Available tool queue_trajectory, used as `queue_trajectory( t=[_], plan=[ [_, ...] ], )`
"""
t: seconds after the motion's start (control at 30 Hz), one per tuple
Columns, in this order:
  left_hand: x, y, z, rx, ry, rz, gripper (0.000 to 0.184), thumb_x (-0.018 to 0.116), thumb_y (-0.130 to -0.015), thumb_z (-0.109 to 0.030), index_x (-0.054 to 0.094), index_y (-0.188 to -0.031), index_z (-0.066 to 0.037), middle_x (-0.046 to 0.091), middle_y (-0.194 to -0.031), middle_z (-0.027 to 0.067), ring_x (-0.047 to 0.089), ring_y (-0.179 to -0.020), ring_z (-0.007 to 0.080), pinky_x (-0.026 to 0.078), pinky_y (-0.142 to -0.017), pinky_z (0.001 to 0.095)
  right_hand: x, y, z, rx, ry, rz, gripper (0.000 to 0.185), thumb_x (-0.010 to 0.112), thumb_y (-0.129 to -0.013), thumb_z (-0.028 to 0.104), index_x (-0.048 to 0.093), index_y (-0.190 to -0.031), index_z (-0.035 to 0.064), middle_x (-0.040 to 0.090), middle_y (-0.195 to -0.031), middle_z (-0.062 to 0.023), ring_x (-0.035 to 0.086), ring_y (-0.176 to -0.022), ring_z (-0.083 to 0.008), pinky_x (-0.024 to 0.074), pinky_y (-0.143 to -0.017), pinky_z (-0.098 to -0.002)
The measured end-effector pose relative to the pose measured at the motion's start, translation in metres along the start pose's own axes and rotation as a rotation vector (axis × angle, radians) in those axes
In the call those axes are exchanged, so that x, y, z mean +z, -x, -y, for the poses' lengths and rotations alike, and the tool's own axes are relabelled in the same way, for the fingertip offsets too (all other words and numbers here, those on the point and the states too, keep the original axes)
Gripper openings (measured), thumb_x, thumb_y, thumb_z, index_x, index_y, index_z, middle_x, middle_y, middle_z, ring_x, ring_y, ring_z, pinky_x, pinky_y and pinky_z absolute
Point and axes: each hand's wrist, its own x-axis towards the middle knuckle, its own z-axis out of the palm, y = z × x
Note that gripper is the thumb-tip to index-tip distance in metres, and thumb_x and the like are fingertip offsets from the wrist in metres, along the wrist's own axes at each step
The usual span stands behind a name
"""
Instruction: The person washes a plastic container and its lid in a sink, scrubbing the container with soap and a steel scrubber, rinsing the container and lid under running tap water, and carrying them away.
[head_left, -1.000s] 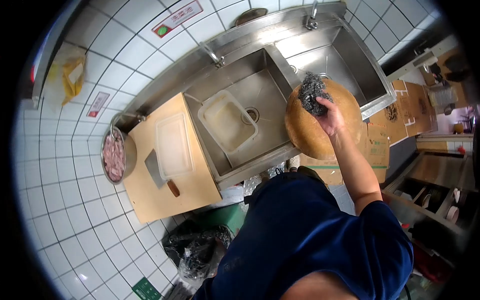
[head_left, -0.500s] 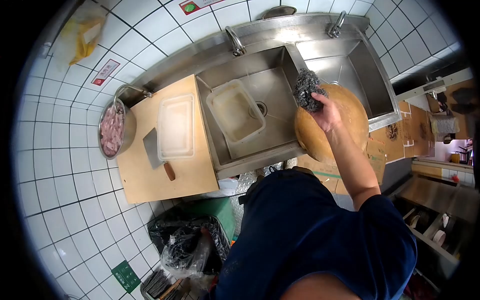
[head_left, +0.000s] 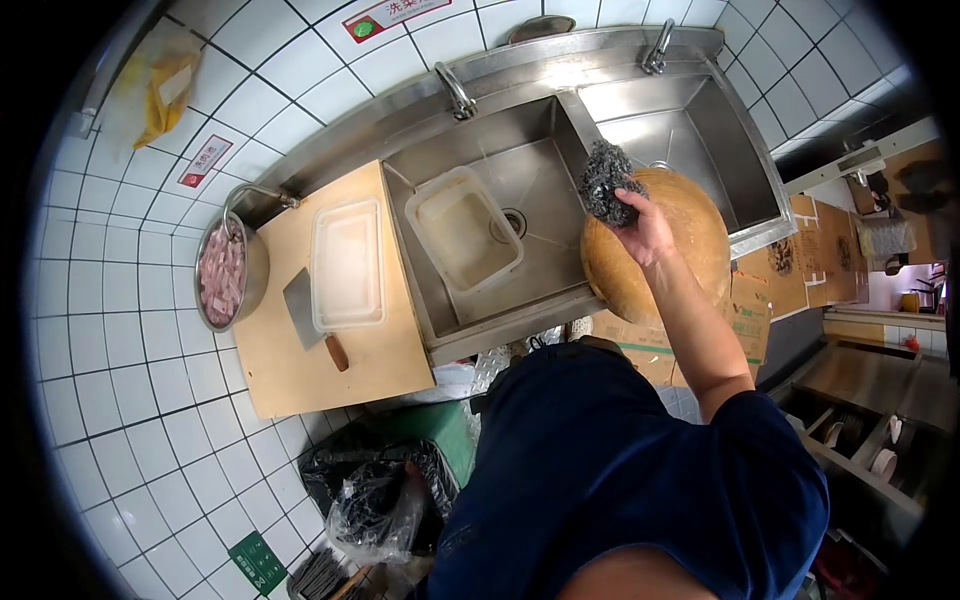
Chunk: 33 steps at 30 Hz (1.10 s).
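My right hand [head_left: 648,233] is closed on a dark grey steel wool scourer [head_left: 606,182], held above the divider between two sink basins. Beneath the hand is a large round wooden chopping block [head_left: 690,240] that overlaps the sink's front edge. In the middle basin [head_left: 555,260], left of the hand, sits a translucent plastic tub [head_left: 465,235] with a little cloudy liquid in it. My left hand is out of view.
A wooden board [head_left: 285,385] on the left bears a cleaver [head_left: 318,320] and a white plastic lid [head_left: 348,265]. Beyond it stands a metal bowl of cut meat [head_left: 222,275]. Faucets [head_left: 455,92] line the back. Below is a bin with a black bag [head_left: 335,455].
The view has shifted slightly, so the sink and board sit a little differently in frame. My right hand still grips the scourer over the same spot.
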Motion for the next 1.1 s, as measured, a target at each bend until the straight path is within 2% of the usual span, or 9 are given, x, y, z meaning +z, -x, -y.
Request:
queue_trajectory(
  t=[0.63, 0.8, 0.87, 0.93, 0.97, 1.0, 1.03, 1.07, 1.1],
  plan=[
    [0.013, -0.005, -0.027, 0.086, -0.045, 0.047, 0.045, 0.063, -0.095, -0.04, 0.066, -0.118, -0.001, 0.07, -0.107, 0.0129, 0.067, -0.099, 0.0242, 0.05, -0.09, 0.0403, 0.001, 0.005, 0.001, -0.002, -0.027, 0.026, 0.053, 0.062, -0.091, 0.006, 0.046, -0.141, 0.0065, 0.059, -0.133, -0.0145, 0.059, -0.122, -0.0299, 0.0474, -0.107, -0.0462],
    [0.027, -0.01, -0.045, 0.141, -0.077, 0.078, 0.043, 0.064, -0.094, -0.038, 0.066, -0.117, -0.001, 0.071, -0.105, 0.0132, 0.067, -0.097, 0.0244, 0.051, -0.088, 0.0399, 0.002, 0.01, 0.004, -0.015, -0.001, 0.008, 0.053, 0.062, -0.09, 0.005, 0.045, -0.141, 0.003, 0.06, -0.131, -0.0144, 0.061, -0.118, -0.0281, 0.0488, -0.105, -0.0425],
    [0.047, -0.023, -0.075, 0.198, -0.102, 0.115, 0.042, 0.065, -0.094, -0.037, 0.066, -0.116, -0.001, 0.071, -0.104, 0.0133, 0.068, -0.096, 0.0245, 0.052, -0.088, 0.0397, -0.013, 0.005, 0.005, -0.017, 0.021, -0.023, 0.051, 0.062, -0.091, 0.007, 0.047, -0.139, -0.0009, 0.062, -0.128, -0.0149, 0.063, -0.114, -0.0272, 0.0493, -0.104, -0.0406],
    [0.079, -0.043, -0.114, 0.298, -0.141, 0.162, 0.041, 0.065, -0.094, -0.036, 0.067, -0.115, -0.001, 0.071, -0.103, 0.0134, 0.068, -0.096, 0.0246, 0.052, -0.087, 0.0396, 0.005, 0.031, 0.021, -0.014, 0.182, -0.094, 0.054, 0.061, -0.092, 0.012, 0.044, -0.142, 0.0005, 0.062, -0.129, -0.015, 0.062, -0.117, -0.0252, 0.0495, -0.104, -0.0382],
    [0.097, -0.05, -0.139, 0.356, -0.167, 0.178, 0.04, 0.066, -0.094, -0.036, 0.067, -0.115, -0.001, 0.071, -0.103, 0.0134, 0.068, -0.095, 0.0246, 0.052, -0.087, 0.0395, -0.004, 0.027, 0.02, -0.013, 0.151, -0.091, 0.057, 0.061, -0.092, 0.012, 0.042, -0.144, 0.0027, 0.061, -0.13, -0.0149, 0.06, -0.119, -0.0262, 0.0502, -0.103, -0.0393],
    [0.118, -0.05, -0.168, 0.424, -0.2, 0.192, 0.04, 0.066, -0.094, -0.035, 0.067, -0.115, -0.001, 0.071, -0.103, 0.0135, 0.068, -0.095, 0.0246, 0.052, -0.087, 0.0394, -0.016, 0.02, 0.022, -0.007, 0.13, -0.031, 0.059, 0.063, -0.091, 0.01, 0.041, -0.146, 0.0051, 0.06, -0.131, -0.0153, 0.058, -0.122, -0.0278, 0.0516, -0.101, -0.0421],
    [0.136, -0.05, -0.19, 0.499, -0.232, 0.199, 0.04, 0.066, -0.094, -0.035, 0.067, -0.115, -0.001, 0.072, -0.102, 0.0135, 0.069, -0.095, 0.0247, 0.053, -0.087, 0.0393, -0.031, 0.012, 0.019, -0.04, 0.03, -0.031, 0.062, 0.065, -0.09, 0.007, 0.04, -0.146, 0.0066, 0.061, -0.129, -0.0144, 0.061, -0.119, -0.028, 0.054, -0.099, -0.0427],
    [0.154, -0.043, -0.219, 0.564, -0.259, 0.21, 0.039, 0.067, -0.094, -0.034, 0.067, -0.114, -0.001, 0.072, -0.102, 0.0136, 0.069, -0.094, 0.0247, 0.053, -0.086, 0.0392, -0.038, 0.009, 0.02, -0.047, -0.029, -0.058, 0.059, 0.064, -0.089, 0.002, 0.043, -0.143, 0.0056, 0.063, -0.127, -0.014, 0.062, -0.116, -0.0279, 0.0546, -0.099, -0.042],
    [0.168, -0.036, -0.238, 0.645, -0.295, 0.212, 0.039, 0.067, -0.093, -0.034, 0.067, -0.114, -0.001, 0.072, -0.101, 0.0136, 0.069, -0.094, 0.0248, 0.053, -0.086, 0.0392, -0.034, 0.016, 0.029, -0.072, -0.085, 0.012, 0.054, 0.062, -0.089, 0.0, 0.046, -0.14, 0.0041, 0.063, -0.127, -0.0144, 0.063, -0.114, -0.0279, 0.0539, -0.1, -0.0418]
  ],
)
